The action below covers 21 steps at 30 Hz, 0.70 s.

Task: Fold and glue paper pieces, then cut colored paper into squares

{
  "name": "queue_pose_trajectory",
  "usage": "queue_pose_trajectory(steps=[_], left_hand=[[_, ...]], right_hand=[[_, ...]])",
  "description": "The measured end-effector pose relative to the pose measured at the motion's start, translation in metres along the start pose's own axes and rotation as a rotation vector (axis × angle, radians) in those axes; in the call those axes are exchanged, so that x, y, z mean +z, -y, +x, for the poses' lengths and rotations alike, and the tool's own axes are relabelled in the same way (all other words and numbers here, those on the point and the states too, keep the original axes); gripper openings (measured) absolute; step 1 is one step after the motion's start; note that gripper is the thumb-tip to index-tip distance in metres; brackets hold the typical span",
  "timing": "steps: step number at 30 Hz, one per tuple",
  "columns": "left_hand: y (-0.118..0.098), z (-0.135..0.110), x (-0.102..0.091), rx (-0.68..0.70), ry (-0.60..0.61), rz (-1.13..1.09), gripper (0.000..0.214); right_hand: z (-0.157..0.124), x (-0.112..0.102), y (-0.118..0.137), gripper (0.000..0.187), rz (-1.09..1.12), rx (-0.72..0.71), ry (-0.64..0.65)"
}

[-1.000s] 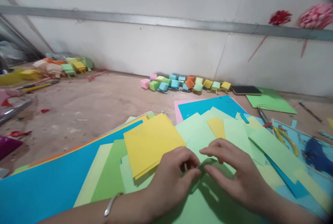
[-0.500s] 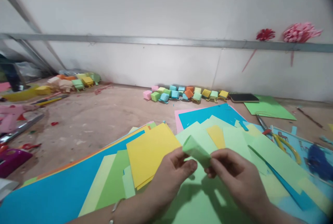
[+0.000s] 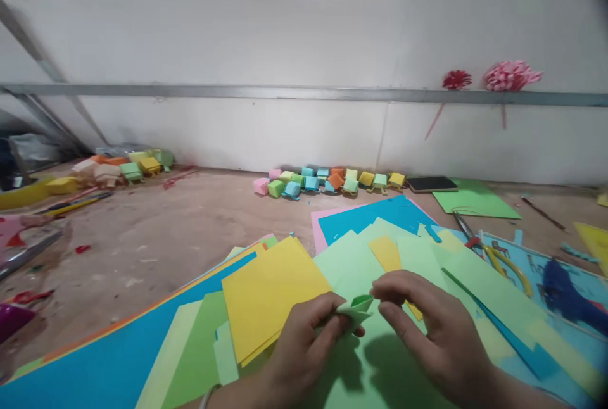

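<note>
A small folded piece of pale green paper (image 3: 357,309) is pinched in my left hand (image 3: 313,339), between the thumb and fingers. Its folds gape a little toward the right. My right hand (image 3: 427,327) hovers just right of it, thumb and index finger apart, holding nothing; whether a fingertip grazes the paper's edge I cannot tell. Below both hands lie pale green sheets (image 3: 351,257). A stack of yellow square paper (image 3: 270,295) is beside my left hand.
Small folded paper figures (image 3: 311,183) line the wall's foot, with more at the left (image 3: 132,172). Yellow-handled scissors (image 3: 508,266) lie to the right. A phone (image 3: 432,184) sits by a green sheet (image 3: 479,199). Large blue paper (image 3: 109,339) spreads at front left.
My right hand has let go of the green paper and its fingers have parted. The paper, earlier a curved, open flap, is now folded narrower in my left hand. The view has tilted up.
</note>
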State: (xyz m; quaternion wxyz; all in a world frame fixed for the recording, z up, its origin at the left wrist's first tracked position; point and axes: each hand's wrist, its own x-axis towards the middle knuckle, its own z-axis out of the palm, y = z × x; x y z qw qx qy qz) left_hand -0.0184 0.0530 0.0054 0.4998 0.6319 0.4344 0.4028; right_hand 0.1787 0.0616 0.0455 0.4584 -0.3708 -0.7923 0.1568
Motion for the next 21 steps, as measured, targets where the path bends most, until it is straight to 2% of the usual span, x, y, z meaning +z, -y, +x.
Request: queue_pose_trajectory(steps=[5,8,11,16,18,21], left_hand=[[0.0003,-0.0015,-0.0001,0.053,0.065,0.065,0.040],[-0.0010,-0.0017,-0.0015,0.029,0.112,0.041,0.030],[-0.0037,-0.0014,-0.0018,-0.032,0.128,0.001,0.017],[-0.0065,0.0002,0.0004,-0.129,0.106,-0.081,0.012],[-0.0047,-0.0004,0.0006,-0.109,0.080,-0.074,0.012],[0.0014,-0.0039,-0.0002,-0.032,0.016,-0.010,0.010]], right_hand=[[0.0021,-0.0014,0.0036,0.011,0.076,0.064,0.113],[0.0015,-0.0015,0.0025,0.013,0.082,0.091,0.097],[-0.0006,-0.0018,0.0014,0.014,0.090,0.059,0.092],[-0.0012,-0.0031,0.0016,0.017,0.123,-0.027,0.151],[0.0009,-0.0048,0.0030,0.019,0.131,-0.026,0.173],[0.0056,-0.0085,0.0061,0.019,0.109,0.055,0.217]])
